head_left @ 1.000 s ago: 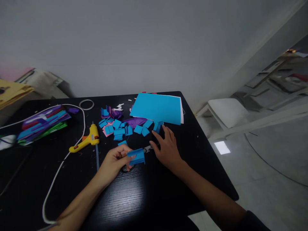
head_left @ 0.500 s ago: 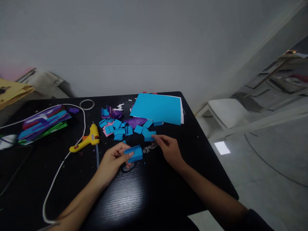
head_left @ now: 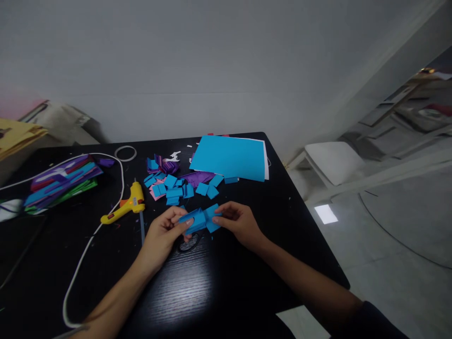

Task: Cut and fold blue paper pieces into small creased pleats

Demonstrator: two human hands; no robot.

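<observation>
A folded blue paper piece (head_left: 196, 221) is pinched between the thumb and fingers of my left hand (head_left: 165, 231). My right hand (head_left: 242, 225) grips the right edge of a second blue paper piece (head_left: 212, 218), held up close against the folded one; whether the two touch I cannot tell. Under my left hand, a dark loop (head_left: 189, 243), apparently a scissors handle, lies on the table. Just beyond both hands spreads a loose pile of small folded blue papers (head_left: 174, 193), with pink and purple pieces among them.
A yellow glue gun (head_left: 127, 206) with a white cord (head_left: 81, 263) lies left of my hands on the black table (head_left: 247, 282). Stacked coloured paper (head_left: 65, 181) is at far left. A large blue sheet (head_left: 229, 157) lies at the back; a white stool (head_left: 332, 160) stands right.
My right hand has lifted a blue paper piece from the pile and brought it left and nearer, up to the folded piece. My left hand has barely moved.
</observation>
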